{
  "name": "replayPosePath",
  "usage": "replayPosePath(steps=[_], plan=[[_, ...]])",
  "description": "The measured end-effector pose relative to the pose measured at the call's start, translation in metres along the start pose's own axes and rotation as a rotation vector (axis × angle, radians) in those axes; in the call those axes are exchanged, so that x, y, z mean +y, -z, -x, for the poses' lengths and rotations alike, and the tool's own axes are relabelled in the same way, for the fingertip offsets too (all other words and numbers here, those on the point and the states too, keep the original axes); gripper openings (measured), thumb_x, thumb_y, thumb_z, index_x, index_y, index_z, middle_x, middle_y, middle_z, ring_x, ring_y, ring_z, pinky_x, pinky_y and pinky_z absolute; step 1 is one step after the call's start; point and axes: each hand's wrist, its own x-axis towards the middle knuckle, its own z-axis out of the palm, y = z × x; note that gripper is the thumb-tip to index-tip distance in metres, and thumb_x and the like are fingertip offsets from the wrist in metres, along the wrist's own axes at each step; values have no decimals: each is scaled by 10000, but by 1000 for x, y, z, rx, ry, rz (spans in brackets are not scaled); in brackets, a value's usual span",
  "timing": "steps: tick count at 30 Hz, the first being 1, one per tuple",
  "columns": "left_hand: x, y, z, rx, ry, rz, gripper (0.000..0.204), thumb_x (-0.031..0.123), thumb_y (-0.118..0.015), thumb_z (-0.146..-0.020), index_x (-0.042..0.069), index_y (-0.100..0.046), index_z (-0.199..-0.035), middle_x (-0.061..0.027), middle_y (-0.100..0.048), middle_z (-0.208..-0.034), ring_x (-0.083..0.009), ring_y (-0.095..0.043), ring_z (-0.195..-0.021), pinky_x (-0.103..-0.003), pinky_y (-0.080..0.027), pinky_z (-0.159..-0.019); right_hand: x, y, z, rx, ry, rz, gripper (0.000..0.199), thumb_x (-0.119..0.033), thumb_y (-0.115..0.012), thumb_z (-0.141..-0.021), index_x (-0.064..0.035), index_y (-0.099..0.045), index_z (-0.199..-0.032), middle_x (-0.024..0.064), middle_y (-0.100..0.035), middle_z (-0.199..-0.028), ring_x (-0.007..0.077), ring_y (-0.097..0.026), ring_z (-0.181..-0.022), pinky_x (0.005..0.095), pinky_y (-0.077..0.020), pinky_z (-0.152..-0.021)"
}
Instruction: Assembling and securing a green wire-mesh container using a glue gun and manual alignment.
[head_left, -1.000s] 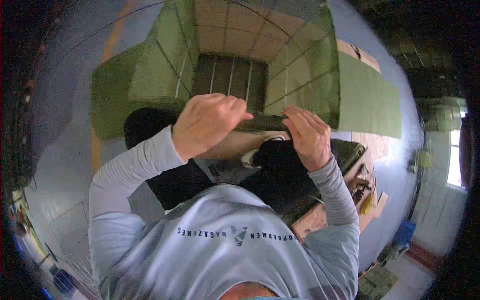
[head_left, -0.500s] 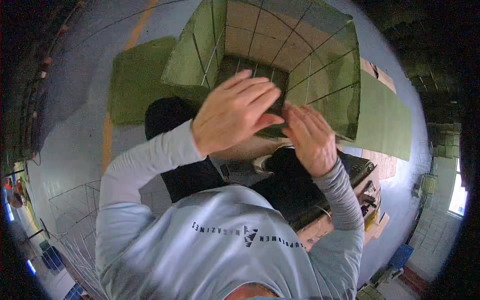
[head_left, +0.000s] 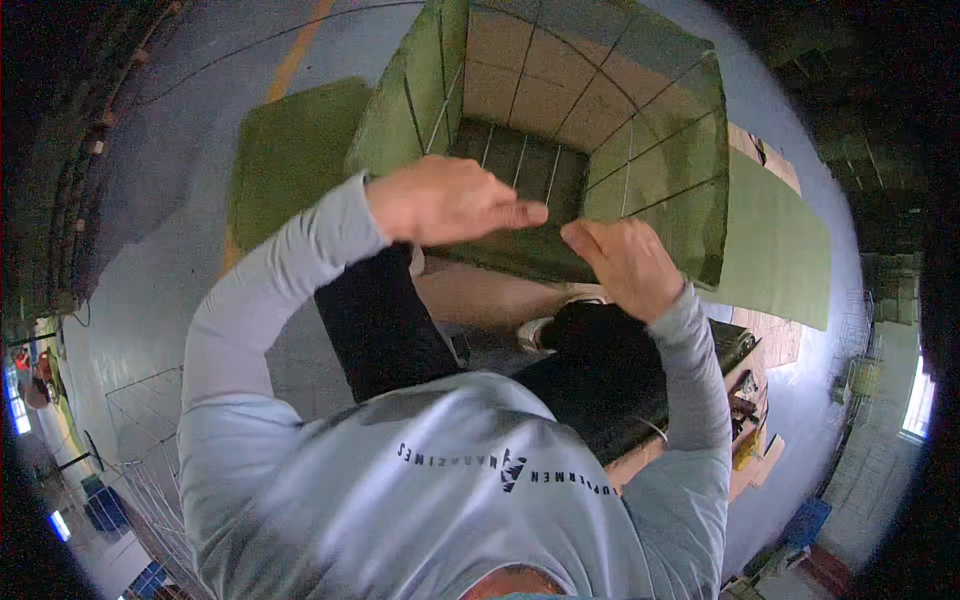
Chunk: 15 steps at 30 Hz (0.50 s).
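A box of green sheet on a wire grid stands before me, its top facing up and its inside showing. Above its near left part is my left hand, back up. Its thumb is stretched to the right, its fingers are partly hidden behind the hand, and nothing shows in it. My right hand is over the near right part of the box, its thumb reaching toward the left one. The hands are apart, with no object between them. Whether their hidden fingertips touch the box I cannot tell.
Flat green sheets lie left and right of the box. At my right is a wooden board with small dark tools. Wire frames stand at the left. My legs are close below the box.
Both hands have turned so that their fingers point down and are less visible. The left hand has shifted slightly left. In the picture, the box sits a little further right.
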Motion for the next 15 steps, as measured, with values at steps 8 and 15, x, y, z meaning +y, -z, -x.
replayPosePath(steps=[8, 15], plan=[[-34, 0, 65, 1172, -277, 423, 332, 305, -508, -926, 46, -599, -1113, -167, -614, -1097, -304, -597, -1026, -382, -469, -894, 10, 0, 34, 440, -11, -204, 195, -124, -624, -834, -35, -621, -1008, 167, -641, -990, 328, -608, -924, 379, -490, -809], [-45, -56, 61, 1011, -107, -450, 321, 154, -733, -692, 39, -616, -968, -103, -610, -844, -304, -612, -879, -413, -500, -862, 11, -16, 42, 339, 23, 47, 209, -170, -676, -777, -44, -610, -930, 125, -663, -840, 295, -644, -726, 378, -507, -640]])
